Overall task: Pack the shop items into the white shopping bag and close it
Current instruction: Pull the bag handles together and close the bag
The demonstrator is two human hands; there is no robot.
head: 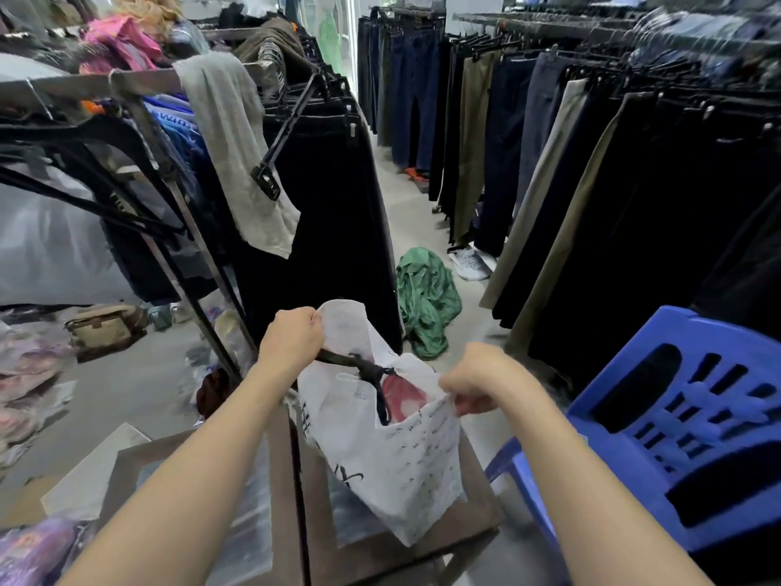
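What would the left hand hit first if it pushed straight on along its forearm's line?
Likely the black hanging trousers just beyond the white bag edge that the left hand grips, though depth is unclear.

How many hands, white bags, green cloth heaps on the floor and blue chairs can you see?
Hands: 2, the left hand and the right hand, both gripping the bag's rim
white shopping bag: 1
green cloth heap: 1
blue chair: 1
Total: 5
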